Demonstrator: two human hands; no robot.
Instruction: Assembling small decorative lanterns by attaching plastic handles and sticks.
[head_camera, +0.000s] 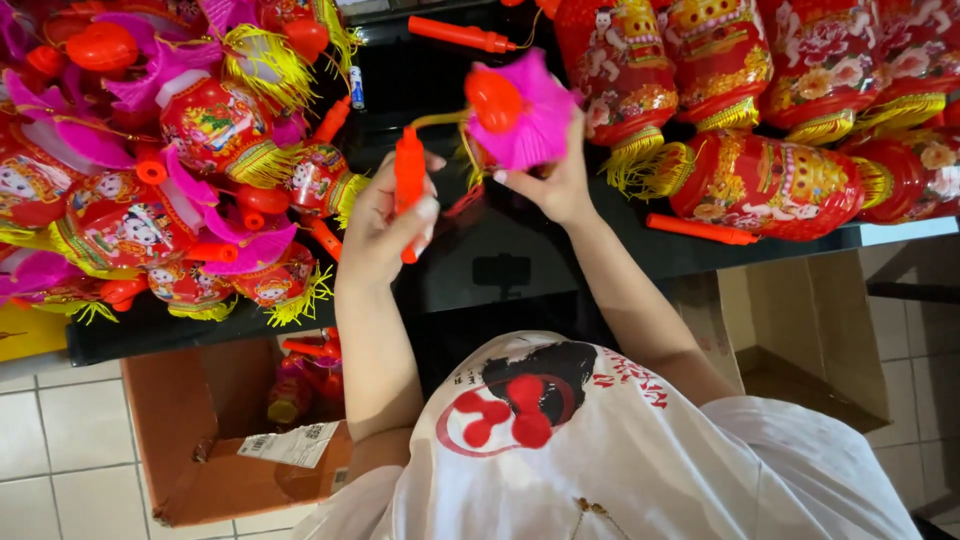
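Fingers of left hand (385, 225) clasp orange stick (409, 185); right hand (555, 180) grips magenta-topped lantern (520, 110)

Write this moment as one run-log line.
left hand: grips orange handle | right hand: holds pink-topped lantern | black table: lanterns piled both sides

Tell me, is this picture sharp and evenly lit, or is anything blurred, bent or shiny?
Head view: bright, even light and weak shadows; the black table gives a dull reflection; the left hand on the orange handle is slightly soft, as is the right hand; floor tiles tilt near the edges.
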